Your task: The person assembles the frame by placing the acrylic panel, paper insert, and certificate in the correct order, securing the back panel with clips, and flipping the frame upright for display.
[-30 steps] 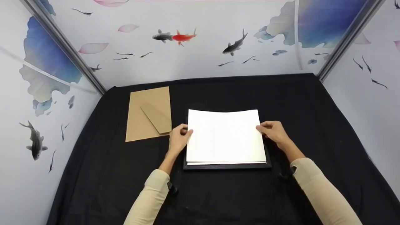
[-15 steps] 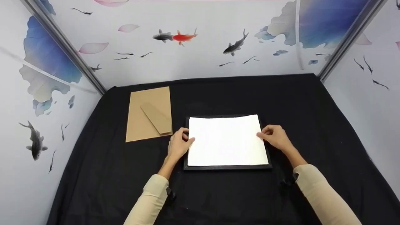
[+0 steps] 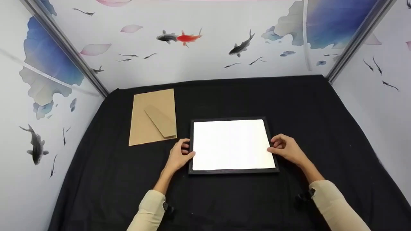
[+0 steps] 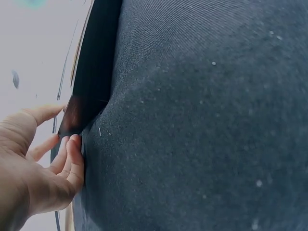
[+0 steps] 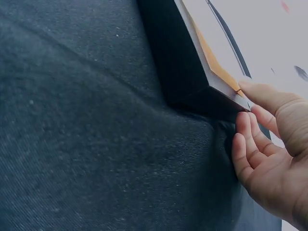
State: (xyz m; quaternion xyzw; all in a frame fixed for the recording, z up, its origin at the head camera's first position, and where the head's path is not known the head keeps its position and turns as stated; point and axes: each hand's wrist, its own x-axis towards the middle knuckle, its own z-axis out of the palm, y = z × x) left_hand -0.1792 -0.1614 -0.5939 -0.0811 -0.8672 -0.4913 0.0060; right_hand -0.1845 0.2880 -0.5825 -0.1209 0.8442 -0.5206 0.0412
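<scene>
A black picture frame (image 3: 234,172) lies on the black cloth, and a white sheet (image 3: 232,144) lies flat within its border in the head view. My left hand (image 3: 179,155) holds the frame's left edge, thumb over the border at the sheet and bent fingers along the outer side. Opposite it, my right hand (image 3: 287,149) holds the right edge the same way. The right wrist view gives the frame's deep black side (image 5: 173,62), with the thumb (image 5: 264,94) on the top rim. In the left wrist view the fingers (image 4: 72,161) lie against the frame's side.
A brown backing board (image 3: 139,125) with a tapered stand flap (image 3: 162,123) lies to the left, behind my left hand. Black cloth (image 3: 231,205) covers the table. White printed walls (image 3: 205,64) enclose the back and both sides.
The sheet has come down, from bowed with its far edge over the frame to flat inside the border. Both hands have slid toward me along the frame's sides.
</scene>
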